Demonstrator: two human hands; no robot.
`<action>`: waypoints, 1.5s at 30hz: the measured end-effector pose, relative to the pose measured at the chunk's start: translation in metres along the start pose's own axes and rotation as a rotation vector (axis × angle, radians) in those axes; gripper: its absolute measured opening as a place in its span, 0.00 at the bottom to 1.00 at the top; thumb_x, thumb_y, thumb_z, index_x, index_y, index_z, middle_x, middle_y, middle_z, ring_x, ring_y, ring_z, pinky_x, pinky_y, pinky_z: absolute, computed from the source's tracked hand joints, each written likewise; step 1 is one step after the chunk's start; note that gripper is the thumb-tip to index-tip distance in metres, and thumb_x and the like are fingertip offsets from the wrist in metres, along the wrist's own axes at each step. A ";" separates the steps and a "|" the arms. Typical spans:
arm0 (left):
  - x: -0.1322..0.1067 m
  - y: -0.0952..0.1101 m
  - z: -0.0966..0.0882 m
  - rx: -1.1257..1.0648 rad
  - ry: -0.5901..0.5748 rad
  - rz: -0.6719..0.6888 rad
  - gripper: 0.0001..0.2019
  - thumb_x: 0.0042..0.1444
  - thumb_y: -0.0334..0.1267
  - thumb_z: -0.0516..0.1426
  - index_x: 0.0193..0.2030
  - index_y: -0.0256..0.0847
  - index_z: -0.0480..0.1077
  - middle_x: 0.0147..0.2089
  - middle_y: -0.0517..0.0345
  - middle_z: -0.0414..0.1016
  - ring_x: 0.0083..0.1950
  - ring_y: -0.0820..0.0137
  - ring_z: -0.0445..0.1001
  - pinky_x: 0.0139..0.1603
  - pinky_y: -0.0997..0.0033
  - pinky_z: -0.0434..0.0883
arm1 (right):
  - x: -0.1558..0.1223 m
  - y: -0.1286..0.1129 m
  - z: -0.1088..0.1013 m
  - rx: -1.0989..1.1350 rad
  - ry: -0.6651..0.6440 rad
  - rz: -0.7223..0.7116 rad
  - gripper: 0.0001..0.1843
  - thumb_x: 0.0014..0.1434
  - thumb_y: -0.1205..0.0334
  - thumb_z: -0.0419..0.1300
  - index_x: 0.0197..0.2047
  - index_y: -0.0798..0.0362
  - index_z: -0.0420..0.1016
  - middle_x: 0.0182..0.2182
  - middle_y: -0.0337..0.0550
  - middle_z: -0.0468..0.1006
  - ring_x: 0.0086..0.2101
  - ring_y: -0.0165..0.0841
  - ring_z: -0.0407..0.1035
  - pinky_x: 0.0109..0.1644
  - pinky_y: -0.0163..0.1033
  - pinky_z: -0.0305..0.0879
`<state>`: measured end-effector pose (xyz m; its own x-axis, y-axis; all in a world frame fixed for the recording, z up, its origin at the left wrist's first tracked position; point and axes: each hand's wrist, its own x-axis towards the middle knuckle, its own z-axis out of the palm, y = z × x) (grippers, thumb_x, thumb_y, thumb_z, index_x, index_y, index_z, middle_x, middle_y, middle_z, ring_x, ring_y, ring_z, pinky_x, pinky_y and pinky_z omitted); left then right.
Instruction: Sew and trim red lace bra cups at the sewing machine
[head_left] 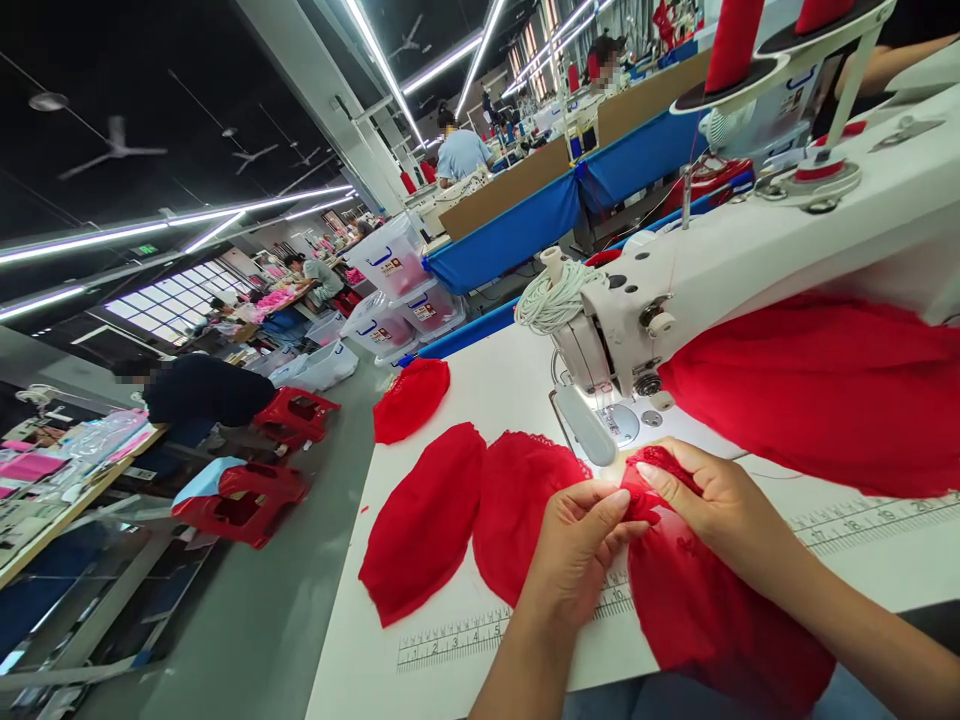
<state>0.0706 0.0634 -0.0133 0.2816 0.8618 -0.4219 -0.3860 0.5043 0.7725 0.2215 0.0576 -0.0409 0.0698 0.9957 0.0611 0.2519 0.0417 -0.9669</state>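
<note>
Both my hands pinch a red fabric piece (712,610) with lace trim, just in front of the sewing machine (600,350). My left hand (581,540) grips its gathered edge between thumb and fingers. Close beside it, my right hand (709,500) has thumb and fingers closed on the lacy part. The rest of the piece hangs over the table's front edge toward my lap. To the left, two red cup-shaped pieces (427,525) lie side by side, touching. A smaller red piece (412,400) sits farther back. The needle area is partly hidden by the machine's pale guard.
A large red fabric piece (817,400) lies under the machine arm at right. A printed ruler (450,640) runs along the white table's front. Red thread cones (733,45) stand above the machine. Plastic bins (390,255), red stools (240,500) and co-workers are beyond.
</note>
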 end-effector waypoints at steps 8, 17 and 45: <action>0.004 -0.002 -0.002 -0.016 0.021 -0.049 0.15 0.34 0.35 0.74 0.29 0.33 0.77 0.28 0.58 0.77 0.28 0.76 0.77 0.35 0.81 0.73 | 0.001 0.005 -0.001 0.010 -0.006 0.026 0.14 0.60 0.49 0.54 0.30 0.48 0.68 0.29 0.38 0.77 0.33 0.37 0.72 0.37 0.36 0.68; 0.004 0.000 0.001 -0.004 0.025 -0.039 0.13 0.35 0.36 0.73 0.27 0.32 0.78 0.27 0.57 0.77 0.27 0.77 0.75 0.34 0.80 0.73 | 0.003 -0.001 -0.003 0.017 -0.035 0.030 0.15 0.60 0.47 0.53 0.32 0.49 0.70 0.30 0.40 0.76 0.33 0.38 0.72 0.37 0.37 0.70; 0.005 -0.001 -0.001 -0.004 0.043 -0.018 0.12 0.37 0.35 0.73 0.26 0.33 0.77 0.26 0.59 0.76 0.28 0.76 0.75 0.34 0.79 0.74 | 0.003 0.002 -0.001 0.036 -0.044 0.052 0.15 0.61 0.47 0.53 0.32 0.49 0.70 0.33 0.40 0.77 0.33 0.38 0.73 0.37 0.38 0.70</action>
<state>0.0718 0.0671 -0.0165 0.2501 0.8543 -0.4556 -0.3850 0.5195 0.7628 0.2234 0.0602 -0.0423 0.0390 0.9992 0.0003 0.2136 -0.0080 -0.9769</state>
